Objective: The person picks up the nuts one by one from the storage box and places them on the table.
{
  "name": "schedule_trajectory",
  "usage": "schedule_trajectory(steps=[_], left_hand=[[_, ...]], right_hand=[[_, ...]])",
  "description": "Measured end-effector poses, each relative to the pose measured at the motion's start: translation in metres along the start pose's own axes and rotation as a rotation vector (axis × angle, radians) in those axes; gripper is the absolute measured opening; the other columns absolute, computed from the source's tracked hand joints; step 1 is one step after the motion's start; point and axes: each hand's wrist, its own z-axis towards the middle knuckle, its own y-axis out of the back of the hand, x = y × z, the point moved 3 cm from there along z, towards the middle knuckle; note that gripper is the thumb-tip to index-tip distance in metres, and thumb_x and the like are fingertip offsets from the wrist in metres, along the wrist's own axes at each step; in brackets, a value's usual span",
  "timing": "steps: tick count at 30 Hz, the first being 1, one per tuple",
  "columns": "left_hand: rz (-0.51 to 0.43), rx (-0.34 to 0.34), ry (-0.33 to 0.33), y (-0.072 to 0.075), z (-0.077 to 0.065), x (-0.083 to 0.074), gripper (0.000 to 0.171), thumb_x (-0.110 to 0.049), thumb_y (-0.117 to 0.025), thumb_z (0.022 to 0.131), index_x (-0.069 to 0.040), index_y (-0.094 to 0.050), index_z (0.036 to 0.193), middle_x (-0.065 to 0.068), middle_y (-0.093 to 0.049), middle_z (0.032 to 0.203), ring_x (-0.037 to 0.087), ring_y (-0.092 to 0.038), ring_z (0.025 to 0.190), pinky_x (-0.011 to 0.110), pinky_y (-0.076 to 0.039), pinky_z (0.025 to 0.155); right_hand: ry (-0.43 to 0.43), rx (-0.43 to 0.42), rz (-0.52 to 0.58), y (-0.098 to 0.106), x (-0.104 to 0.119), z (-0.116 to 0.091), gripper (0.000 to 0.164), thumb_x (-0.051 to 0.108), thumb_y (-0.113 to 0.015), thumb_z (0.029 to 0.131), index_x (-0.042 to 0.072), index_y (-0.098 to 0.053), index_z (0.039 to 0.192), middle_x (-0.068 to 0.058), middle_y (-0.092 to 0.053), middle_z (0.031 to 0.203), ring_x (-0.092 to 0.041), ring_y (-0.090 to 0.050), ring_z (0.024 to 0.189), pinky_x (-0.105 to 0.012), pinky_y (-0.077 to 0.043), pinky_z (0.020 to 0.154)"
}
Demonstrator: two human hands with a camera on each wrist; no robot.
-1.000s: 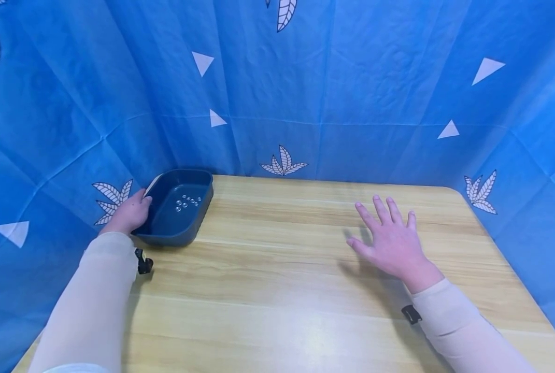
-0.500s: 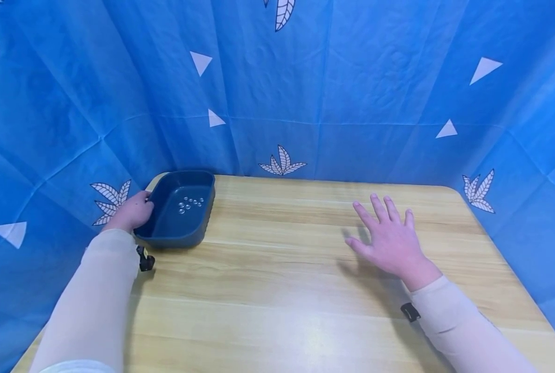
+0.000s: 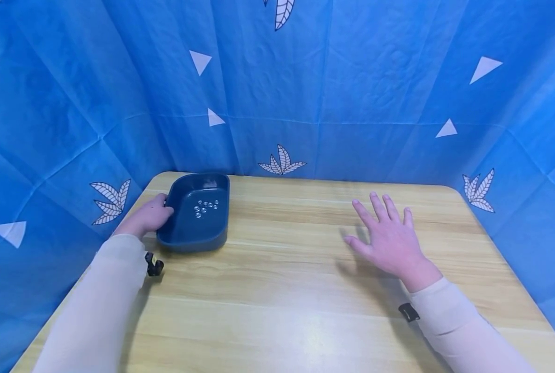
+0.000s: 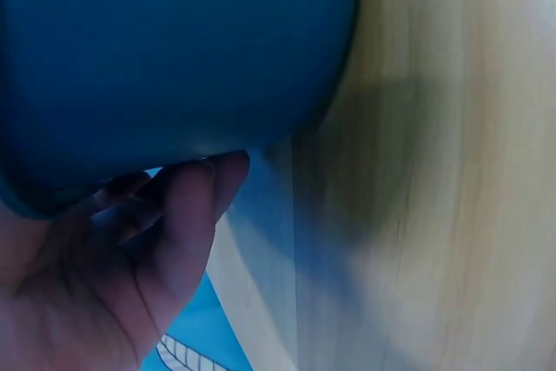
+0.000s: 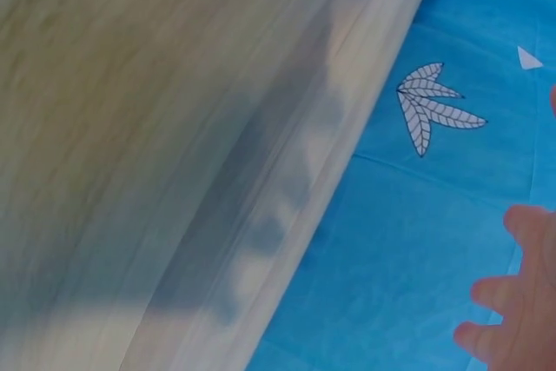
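Note:
At the table's far left stands a deep, dark blue plastic tray [image 3: 192,245] with rounded corners. Several small, shiny round pieces [image 3: 204,210] are scattered on its floor; their kind is too small to tell. My left hand [image 3: 146,216] holds the tray's left side, thumb at the rim. In the left wrist view, the left hand's [image 4: 122,275] fingers are against the outside of the tray [image 4: 174,49], some partly hidden. My right hand [image 3: 391,243] hovers over the right of the table, fingers spread, holding nothing. Its fingertips also show at the right wrist view's edge.
The light wood table [image 3: 296,269] has rounded far corners. A blue curtain [image 3: 366,77] with white leaves and triangles hangs behind it and along both sides. Small black devices sit at the left cuff [image 3: 154,265] and right cuff [image 3: 408,312].
My left hand has moved the tray to the right and slightly nearer, away from the left curtain; the small pieces shifted along with it. The right hand has hardly moved.

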Motion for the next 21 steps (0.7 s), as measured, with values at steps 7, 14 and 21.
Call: schedule_trajectory(steps=[7, 14, 21], left_hand=[[-0.035, 0.051, -0.023, -0.013, -0.003, -0.016, 0.067, -0.021, -0.032, 0.105, 0.014, -0.003, 0.154, 0.042, -0.020, 0.153, 0.057, -0.032, 0.137, 0.067, -0.037, 0.105], [-0.030, 0.057, -0.026, -0.024, -0.006, -0.030, 0.065, -0.022, -0.033, 0.106, 0.013, -0.006, 0.155, 0.040, -0.021, 0.155, 0.056, -0.031, 0.138, 0.067, -0.034, 0.107], [-0.034, 0.046, -0.067, -0.034, -0.009, -0.044, 0.061, -0.020, -0.034, 0.105, 0.011, -0.014, 0.154, 0.038, -0.028, 0.153, 0.053, -0.035, 0.137, 0.066, -0.035, 0.107]], right_hand=[[0.005, -0.003, 0.007, 0.001, 0.002, -0.001, 0.086, 0.070, -0.047, 0.094, 0.026, -0.021, 0.163, -0.019, -0.011, 0.167, -0.047, -0.009, 0.150, -0.080, -0.008, 0.107], [0.012, 0.002, 0.016, 0.001, 0.005, -0.003, 0.083, 0.068, -0.048, 0.095, 0.028, -0.021, 0.163, -0.018, -0.010, 0.168, -0.045, -0.007, 0.151, -0.079, -0.009, 0.108], [0.022, 0.010, 0.021, 0.004, 0.010, -0.004, 0.081, 0.066, -0.048, 0.096, 0.027, -0.022, 0.163, -0.018, -0.010, 0.168, -0.044, -0.008, 0.151, -0.076, -0.007, 0.111]])
